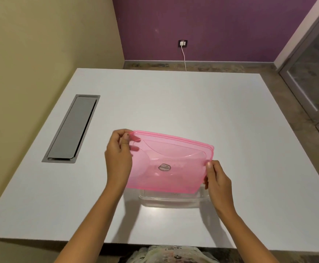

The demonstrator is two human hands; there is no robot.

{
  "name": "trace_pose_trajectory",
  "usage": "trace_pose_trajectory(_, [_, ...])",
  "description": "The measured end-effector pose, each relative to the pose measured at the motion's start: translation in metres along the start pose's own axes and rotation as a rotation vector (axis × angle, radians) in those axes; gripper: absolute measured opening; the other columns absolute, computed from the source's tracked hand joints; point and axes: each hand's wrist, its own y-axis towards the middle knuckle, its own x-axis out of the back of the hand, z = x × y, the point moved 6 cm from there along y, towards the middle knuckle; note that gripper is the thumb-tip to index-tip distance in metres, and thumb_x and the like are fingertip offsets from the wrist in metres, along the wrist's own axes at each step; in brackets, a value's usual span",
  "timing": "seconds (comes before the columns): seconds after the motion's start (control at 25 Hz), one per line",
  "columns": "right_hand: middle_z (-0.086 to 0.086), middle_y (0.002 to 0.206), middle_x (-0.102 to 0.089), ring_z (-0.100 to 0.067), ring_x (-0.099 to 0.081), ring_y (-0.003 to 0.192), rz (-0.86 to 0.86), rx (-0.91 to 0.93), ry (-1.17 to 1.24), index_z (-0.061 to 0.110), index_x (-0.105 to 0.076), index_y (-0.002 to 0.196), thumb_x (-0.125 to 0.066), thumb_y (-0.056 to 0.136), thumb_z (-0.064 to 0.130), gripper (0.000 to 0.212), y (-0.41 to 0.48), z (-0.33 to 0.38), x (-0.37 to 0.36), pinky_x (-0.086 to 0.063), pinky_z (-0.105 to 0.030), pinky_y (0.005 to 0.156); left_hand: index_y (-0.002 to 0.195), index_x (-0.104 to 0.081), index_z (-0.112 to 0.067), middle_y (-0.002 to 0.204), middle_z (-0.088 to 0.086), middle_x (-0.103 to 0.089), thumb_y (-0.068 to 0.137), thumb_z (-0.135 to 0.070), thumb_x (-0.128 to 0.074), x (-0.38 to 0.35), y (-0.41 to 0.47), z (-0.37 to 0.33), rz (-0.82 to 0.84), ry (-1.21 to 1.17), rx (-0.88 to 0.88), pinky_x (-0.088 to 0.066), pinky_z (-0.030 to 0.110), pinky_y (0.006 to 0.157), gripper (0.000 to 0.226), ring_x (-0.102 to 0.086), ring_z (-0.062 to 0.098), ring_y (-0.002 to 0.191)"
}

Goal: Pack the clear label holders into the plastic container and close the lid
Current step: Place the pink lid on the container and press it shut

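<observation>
Two hands, left hand (pixel 119 158) and right hand (pixel 217 182), pinch a translucent pink rectangular lid (pixel 169 164) above a clear plastic container (pixel 172 201) on the smooth white tabletop (pixel 173 103).

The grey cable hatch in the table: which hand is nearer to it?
Left. The left hand grips the pink lid's near-hatch end, a gap right of the grey hatch. The right hand holds the opposite end.

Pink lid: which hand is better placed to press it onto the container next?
Probably the right hand: it pinches the lid at its near right corner, just above the container. The left hand grips the far, raised left corner.
</observation>
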Motion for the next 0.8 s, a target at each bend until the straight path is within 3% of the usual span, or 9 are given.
trace_pose_trajectory(0.24, [-0.005, 0.088, -0.058, -0.015, -0.052, 0.074, -0.146, -0.059, -0.033, 0.018, -0.057, 0.091, -0.044, 0.098, 0.03, 0.019, -0.008, -0.026, 0.019, -0.04, -0.021, 0.061, 0.094, -0.064, -0.014, 0.078, -0.002, -0.069, 0.1, -0.022, -0.036, -0.034, -0.002, 0.042, 0.069, 0.06, 0.161, -0.047, 0.025, 0.055, 0.029, -0.059, 0.0, 0.051])
trace_pose_trajectory(0.48, [-0.007, 0.086, -0.056, -0.021, -0.049, 0.073, -0.291, -0.116, 0.01, 0.021, -0.052, 0.087, -0.042, 0.099, 0.032, 0.019, 0.011, -0.033, 0.017, -0.04, -0.029, 0.065, 0.093, -0.063, -0.012, 0.078, 0.0, -0.067, 0.1, -0.02, -0.034, -0.051, 0.003, 0.06, 0.037, 0.083, 0.227, -0.046, 0.015, 0.046, 0.031, -0.058, 0.004, 0.052])
trace_pose_trajectory(0.64, [-0.007, 0.095, -0.053, -0.012, -0.051, 0.077, -0.306, -0.158, -0.035, 0.015, -0.055, 0.092, -0.044, 0.097, 0.027, 0.017, 0.016, -0.04, 0.006, -0.038, -0.021, 0.066, 0.097, -0.064, -0.013, 0.096, 0.006, -0.065, 0.099, -0.02, -0.034, -0.053, 0.001, 0.081, -0.036, 0.367, 0.211, -0.039, 0.033, 0.079, 0.031, -0.054, 0.029, 0.098])
trace_pose_trajectory(0.8, [-0.005, 0.108, -0.05, -0.024, -0.053, 0.094, -0.303, -0.184, -0.114, 0.014, -0.056, 0.1, -0.042, 0.098, 0.03, 0.022, 0.018, -0.052, -0.007, -0.039, -0.03, 0.078, 0.104, -0.064, -0.015, 0.111, 0.012, -0.059, 0.099, -0.028, -0.036, -0.056, 0.004, 0.097, -0.04, 0.527, 0.255, -0.031, 0.04, 0.09, 0.031, -0.038, 0.033, 0.112])
